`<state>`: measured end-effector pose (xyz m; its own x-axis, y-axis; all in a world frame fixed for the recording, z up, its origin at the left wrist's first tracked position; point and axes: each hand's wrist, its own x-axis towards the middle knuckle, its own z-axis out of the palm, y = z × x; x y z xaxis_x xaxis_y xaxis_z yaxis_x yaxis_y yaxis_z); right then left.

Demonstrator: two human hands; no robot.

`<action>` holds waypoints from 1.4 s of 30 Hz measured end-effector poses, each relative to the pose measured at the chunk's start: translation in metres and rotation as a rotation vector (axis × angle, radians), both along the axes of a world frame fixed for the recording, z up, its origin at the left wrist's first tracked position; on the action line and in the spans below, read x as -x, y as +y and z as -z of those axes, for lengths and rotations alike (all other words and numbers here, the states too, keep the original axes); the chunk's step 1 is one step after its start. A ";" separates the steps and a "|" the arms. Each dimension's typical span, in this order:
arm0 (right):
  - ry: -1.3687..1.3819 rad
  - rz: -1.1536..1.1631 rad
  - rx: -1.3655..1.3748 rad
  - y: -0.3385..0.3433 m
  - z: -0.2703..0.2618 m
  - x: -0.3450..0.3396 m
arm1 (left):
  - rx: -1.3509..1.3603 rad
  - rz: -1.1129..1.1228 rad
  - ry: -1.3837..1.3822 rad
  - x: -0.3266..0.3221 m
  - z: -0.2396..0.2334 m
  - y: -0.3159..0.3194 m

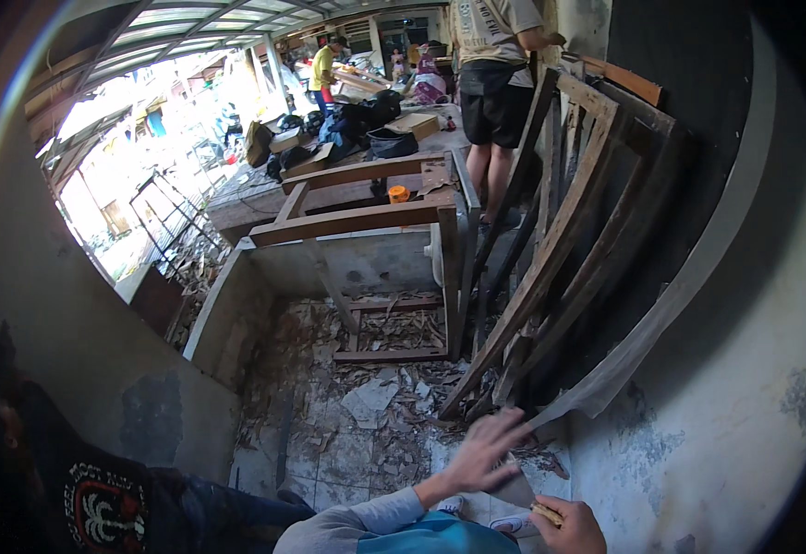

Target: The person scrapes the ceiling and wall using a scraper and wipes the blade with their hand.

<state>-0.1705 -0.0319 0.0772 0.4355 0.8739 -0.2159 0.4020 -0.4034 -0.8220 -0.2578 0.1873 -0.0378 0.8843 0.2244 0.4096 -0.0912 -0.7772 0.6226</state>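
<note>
My left hand (487, 453), fingers spread and somewhat blurred, reaches over the blade of a scraper (516, 489) at the lower middle. Whether its fingers touch the blade is not clear. My right hand (569, 525) is closed around the scraper's handle, just right of it. Beyond my hands, a pale translucent strip (624, 353) hangs along the wall, with its lower end close to my left fingertips. Peeled flakes and debris (403, 429) lie on the tiled floor in front of my feet.
Old wooden frames (548, 256) lean against the dark wall at right. A wooden frame structure (354, 228) stands ahead, with an orange container (398, 194) near its top. Another person (496, 76) stands beyond the frames; a second person (119, 492) is at lower left. Bags (368, 118) lie farther back.
</note>
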 end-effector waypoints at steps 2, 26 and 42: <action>0.056 0.075 0.018 -0.003 0.001 0.002 | 0.004 -0.200 -0.006 0.002 0.000 0.012; 0.449 0.240 -0.094 0.002 0.011 0.010 | 1.204 0.281 0.139 0.003 0.005 0.022; 0.505 0.186 -0.257 0.002 0.016 0.009 | 2.328 0.876 -0.351 -0.007 -0.061 -0.042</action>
<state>-0.1794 -0.0294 0.0610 0.4845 0.8446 -0.2279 -0.1222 -0.1927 -0.9736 -0.2504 0.1450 0.0229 0.9628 0.1119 0.2458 -0.0973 0.9927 -0.0711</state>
